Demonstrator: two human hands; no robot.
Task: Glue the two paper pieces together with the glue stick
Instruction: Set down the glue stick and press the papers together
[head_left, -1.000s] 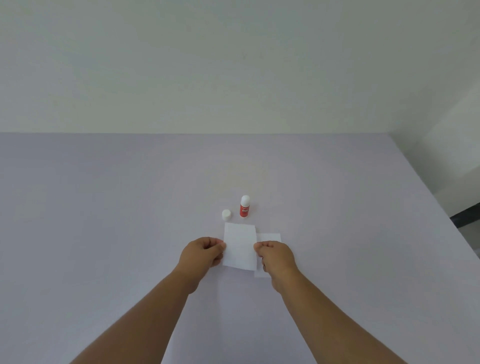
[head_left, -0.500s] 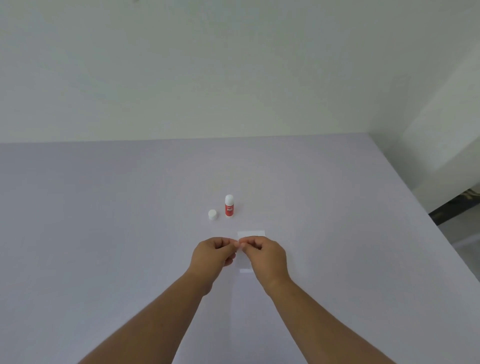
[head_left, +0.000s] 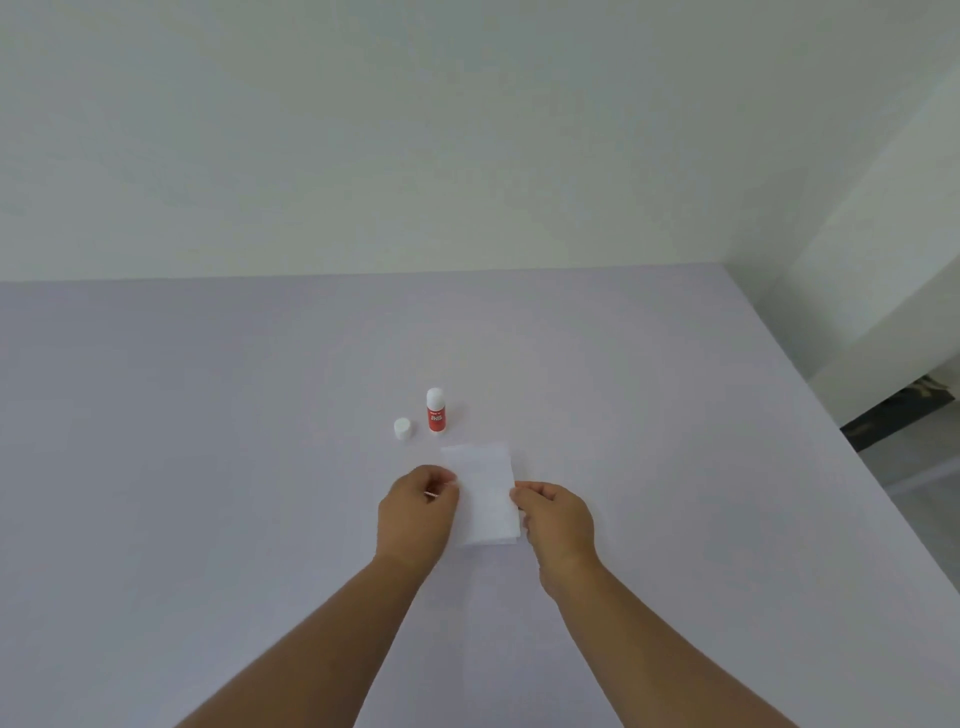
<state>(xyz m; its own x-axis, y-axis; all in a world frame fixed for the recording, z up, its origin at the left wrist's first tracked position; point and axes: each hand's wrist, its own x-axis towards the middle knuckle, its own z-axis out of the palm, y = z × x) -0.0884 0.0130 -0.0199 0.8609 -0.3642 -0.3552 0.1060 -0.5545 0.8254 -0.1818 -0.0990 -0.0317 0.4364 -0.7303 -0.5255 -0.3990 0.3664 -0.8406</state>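
Table (head_left: 208, 467) bore everything. Paper (head_left: 485, 499) lay flat between the hands, long axis running away from the person. Left hand (head_left: 415, 514) and right hand (head_left: 558, 519) each pinched a side edge, equally near. Glue stick (head_left: 436, 410) stood uncapped beyond, cap (head_left: 402, 429) beside it. Half a second earlier the hands met over the paper; now they were apart.

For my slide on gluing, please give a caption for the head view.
Both hands, left and right, hold white paper over the table; uncapped glue stick and cap stand behind.

Both forearms bare, no sleeves; left hand (head_left: 415, 512), right hand (head_left: 558, 522) apparently without rings.
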